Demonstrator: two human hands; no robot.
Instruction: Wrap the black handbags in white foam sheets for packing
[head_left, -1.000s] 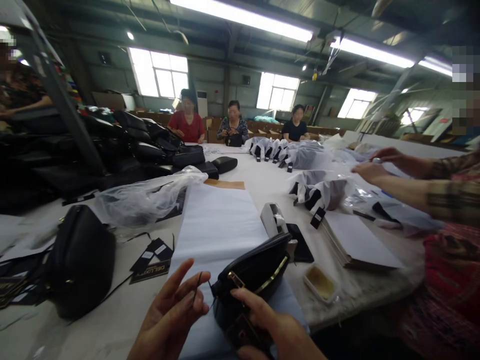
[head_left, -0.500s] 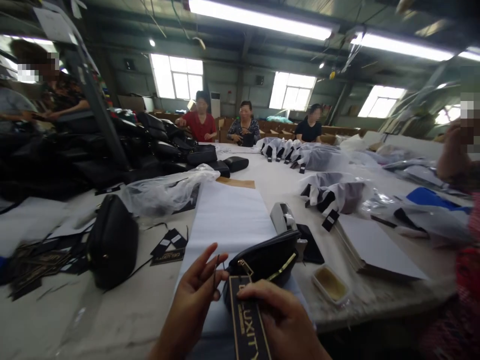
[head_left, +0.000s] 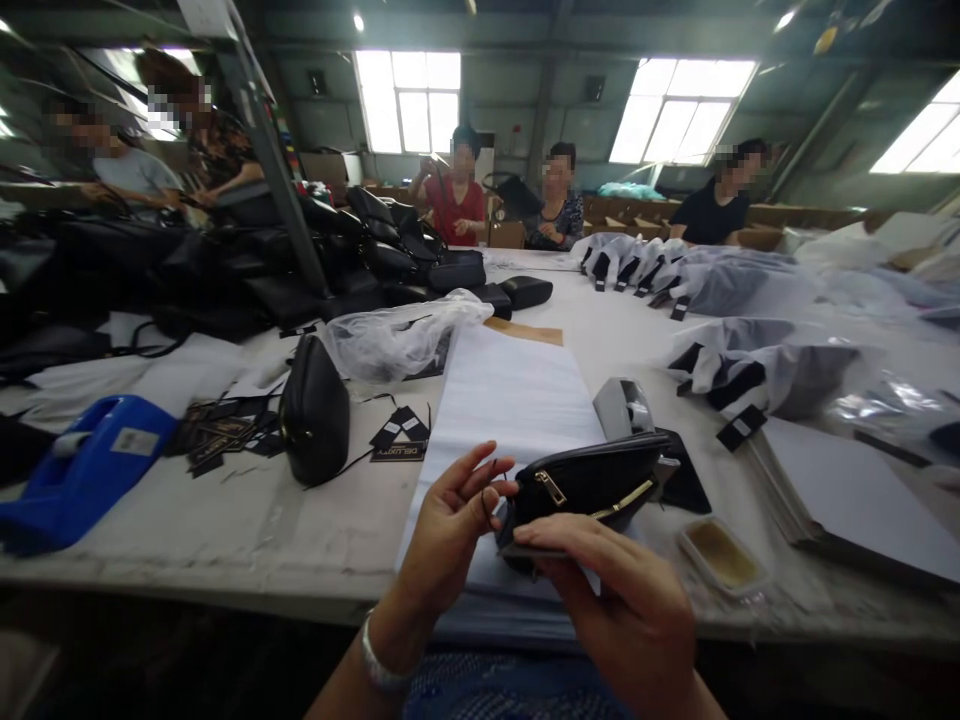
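Note:
In the head view a small black bag [head_left: 581, 478] with a gold zip pull [head_left: 551, 487] and a gold strip lies tilted on a stack of white sheets [head_left: 517, 390]. My left hand [head_left: 454, 525] is just left of the bag, its fingertips pinched on a thin dark cord [head_left: 489, 508]. My right hand [head_left: 626, 590] is in front of the bag, thumb and fingers closed on a black hang tag [head_left: 534, 551], now seen almost edge-on. Left of the sheets, another black bag [head_left: 315, 415] stands upright beside loose tags [head_left: 401, 430].
A blue tape dispenser [head_left: 94, 470] sits at the left, a grey one [head_left: 624, 405] behind the bag. To the right are a small tray [head_left: 724, 555] and stacked white boards [head_left: 862, 490]. Black bags [head_left: 247, 250] are heaped at back left; several people work beyond.
My right hand has turned the hang tag from face-on to nearly edge-on, against the bag's front. The left hand still pinches the cord. The view has swung left and down.

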